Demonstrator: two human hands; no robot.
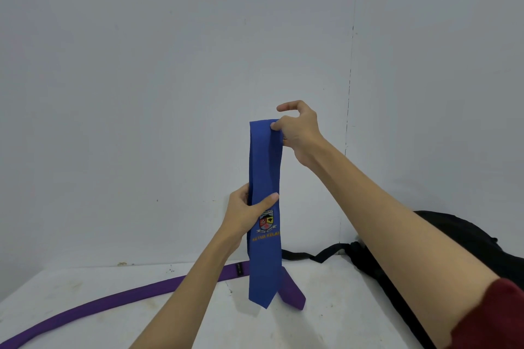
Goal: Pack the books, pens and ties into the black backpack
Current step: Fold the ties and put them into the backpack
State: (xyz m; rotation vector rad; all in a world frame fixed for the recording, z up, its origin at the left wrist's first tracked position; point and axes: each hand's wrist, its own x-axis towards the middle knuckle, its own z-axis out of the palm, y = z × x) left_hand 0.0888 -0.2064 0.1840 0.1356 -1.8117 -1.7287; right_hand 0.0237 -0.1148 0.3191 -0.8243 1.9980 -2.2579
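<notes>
A blue tie [265, 167] is being held upright above the table [85, 292], its top fold pinched by the right hand [297, 133] and its middle gripped between the fingers [269, 200] of the left hand [246, 212]. A purple tie [113, 299] is lying along the table's left edge, and the black backpack [453, 249], possibly still closed, is resting at the right edge.

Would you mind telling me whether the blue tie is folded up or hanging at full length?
Folded over, hanging doubled: the right hand pinches the blue tie at its top fold, the left hand grips midway.
</notes>
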